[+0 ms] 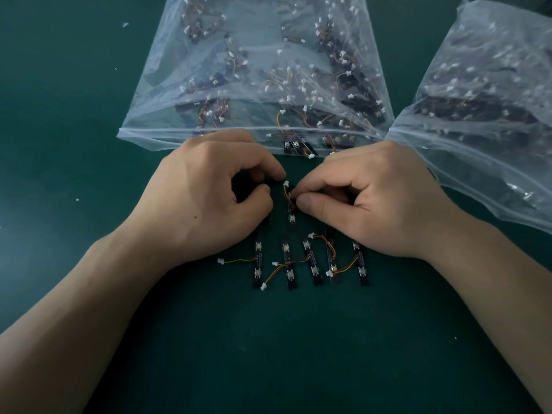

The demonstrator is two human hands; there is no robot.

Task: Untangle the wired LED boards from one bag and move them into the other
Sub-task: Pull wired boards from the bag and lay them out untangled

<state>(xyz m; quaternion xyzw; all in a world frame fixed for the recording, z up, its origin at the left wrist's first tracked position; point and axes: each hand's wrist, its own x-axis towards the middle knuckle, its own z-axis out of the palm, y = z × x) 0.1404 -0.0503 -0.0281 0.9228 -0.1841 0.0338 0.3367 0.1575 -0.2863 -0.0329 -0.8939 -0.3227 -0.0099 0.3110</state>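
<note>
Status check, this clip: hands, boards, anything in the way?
Left hand grips a board end; right hand pinches a wire. Five LED boards rowed on table, outside centre bag and right bag. Leads cross between middle boards.

A dark green table (89, 115) carries two clear plastic bags, a large bag (257, 55) at centre back and a second bag (493, 115) to its right, their near corners touching. Narrow black boards (289, 274) with short wires (239, 260) and white plugs (220, 260) lie side by side before the large bag. White scraps (125, 24) dot the left side.
</note>
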